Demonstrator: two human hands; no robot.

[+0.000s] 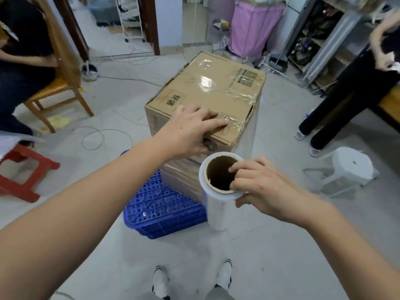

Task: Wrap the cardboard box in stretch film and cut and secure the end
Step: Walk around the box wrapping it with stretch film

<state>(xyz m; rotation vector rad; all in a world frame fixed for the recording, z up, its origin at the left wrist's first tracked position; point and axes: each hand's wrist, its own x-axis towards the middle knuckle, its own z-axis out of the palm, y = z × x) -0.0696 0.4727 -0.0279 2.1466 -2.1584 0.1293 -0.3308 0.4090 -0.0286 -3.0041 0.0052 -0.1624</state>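
Cardboard box (207, 92) sits just ahead of my flat left hand (190, 131), while right-hand fingers (238, 167) hook the upright film roll (218, 204) beside it.

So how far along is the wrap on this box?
Midway, apparently. Film already covers the box: its top is glossy and a sheet runs down the right corner. In hand: the left hand holds the box's near edge, and the right hand grips the roll by its core, upright beside the box. Still left: cutting the film and securing the end; no cutter shows.
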